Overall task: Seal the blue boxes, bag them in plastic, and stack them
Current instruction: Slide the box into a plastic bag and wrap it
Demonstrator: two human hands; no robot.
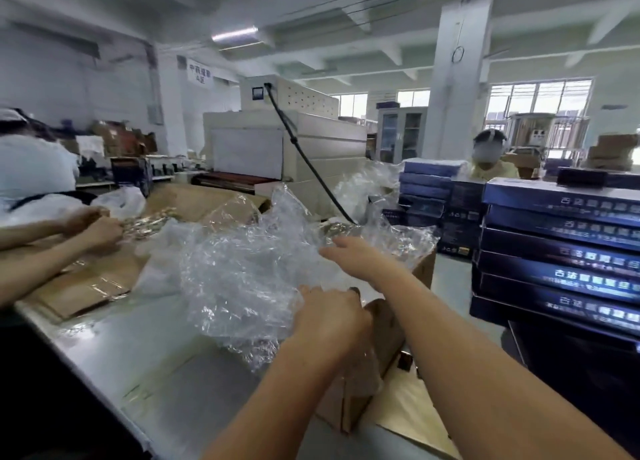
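Observation:
A big heap of crumpled clear plastic bags (pixel 249 265) spills out of an open brown carton (pixel 384 324) on the grey table (pixel 138 349). My left hand (pixel 329 316) grips the plastic at the carton's near edge, fingers curled into it. My right hand (pixel 360 255) reaches further in and lies on the plastic with fingers extended. A tall stack of blue boxes (pixel 561 252) stands at the right. No blue box is in either hand.
Another person's hands (pixel 93 227) work over flat brown cardboard (pixel 86 286) at the left. A beige shrink-tunnel machine (pixel 287 148) with a black cable stands behind. More blue boxes (pixel 429 186) and a second worker (pixel 488 158) are at the back right.

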